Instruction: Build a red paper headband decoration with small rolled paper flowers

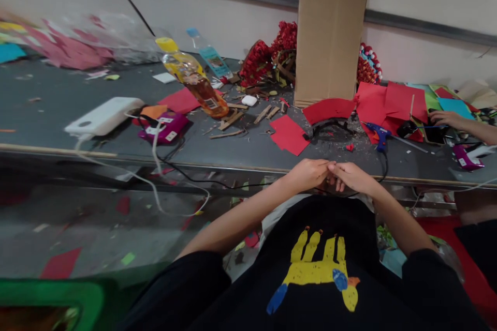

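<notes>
My left hand (309, 174) and my right hand (352, 177) meet at the table's front edge, just above my lap. Their fingers are bent and pinched together, the fingertips touching. Whatever lies between them, if anything, is too small or hidden to make out. Beyond the hands is a curved red paper piece (329, 110) with a dark band under it. To its left lies a flat red paper piece (290, 135). A blue glue gun (380, 136) rests to the right of my hands, its cord dropping over the edge.
A cardboard sheet (333, 31) stands against the wall. Leftward are a tea bottle (196, 80), a clear bottle (212, 56), a white power bank (103, 116) and a purple box (166, 126) with cables hanging over the edge. Another person's hand (446, 118) is at right.
</notes>
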A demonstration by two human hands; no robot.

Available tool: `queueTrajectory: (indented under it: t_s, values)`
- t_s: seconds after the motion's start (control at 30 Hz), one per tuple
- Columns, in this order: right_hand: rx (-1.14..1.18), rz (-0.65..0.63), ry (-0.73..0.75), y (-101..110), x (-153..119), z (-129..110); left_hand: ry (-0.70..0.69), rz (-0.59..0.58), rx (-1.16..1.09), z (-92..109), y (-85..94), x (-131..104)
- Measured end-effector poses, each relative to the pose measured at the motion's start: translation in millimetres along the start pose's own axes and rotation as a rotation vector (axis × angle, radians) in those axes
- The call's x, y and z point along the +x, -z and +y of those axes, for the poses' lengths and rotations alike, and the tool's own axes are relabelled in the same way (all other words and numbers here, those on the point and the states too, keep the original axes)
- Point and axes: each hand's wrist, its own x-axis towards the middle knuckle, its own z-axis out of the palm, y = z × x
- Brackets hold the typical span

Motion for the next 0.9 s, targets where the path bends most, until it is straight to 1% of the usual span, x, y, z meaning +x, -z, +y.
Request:
queueTrajectory:
  t_s: [0.07, 0.13, 0.23, 0.33, 0.4, 0.43, 0.5, 0.57, 0.67, 0.7, 0.77, 0.8, 0.83, 0.87, 0.9]
  values:
    - [-0.082, 0.017, 0.022, -2, 1, -1, -0.016, 0.047, 0.021, -4, -0.4, -3]
    - [-0.141, 0.009, 0.029, -5, 1, -2, -0.091, 0.077, 0.014, -10, 0.6, -6]
    - [-0.226, -0.011, 0.07, -8, -4, -3, -0.194, 0.098, -0.065, -17, 3.7, -12]
    - [-0.305, -0.002, 0.161, -10, -6, 0, -0.202, 0.106, -0.14, -21, 5.0, -15]
    - [-0.276, 0.02, 0.184, -11, -3, 4, -0.161, 0.106, -0.158, -22, 2.2, -13]
    - [-0.249, 0.054, 0.181, -11, 0, 7, -0.12, 0.116, -0.163, -22, -0.5, -11]
    - [-0.258, 0.171, 0.168, -9, 8, 11, -0.009, 0.174, -0.186, -25, -8.4, -6]
    - [-0.421, 0.32, 0.149, -4, 15, 9, 0.108, 0.248, -0.235, -29, -18.3, 2]
    - [-0.763, 0.532, 0.079, 16, 19, -3, 0.293, 0.292, -0.258, -36, -31.8, 11]
    - [-0.854, 0.597, 0.053, 27, 20, -9, 0.348, 0.285, -0.231, -38, -35.0, 13]
    - [-1.015, 0.695, 0.027, 55, 24, -20, 0.417, 0.243, -0.16, -38, -39.0, 15]
    - [-1.103, 0.721, 0.028, 73, 28, -25, 0.427, 0.213, -0.128, -37, -40.0, 16]
    - [-1.191, 0.714, 0.023, 92, 35, -27, 0.424, 0.181, -0.103, -36, -40.5, 15]
    - [-1.266, 0.678, 0.004, 111, 44, -29, 0.414, 0.15, -0.085, -35, -40.5, 15]
    - [-1.318, 0.612, -0.003, 130, 55, -29, 0.403, 0.12, -0.072, -34, -40.4, 15]
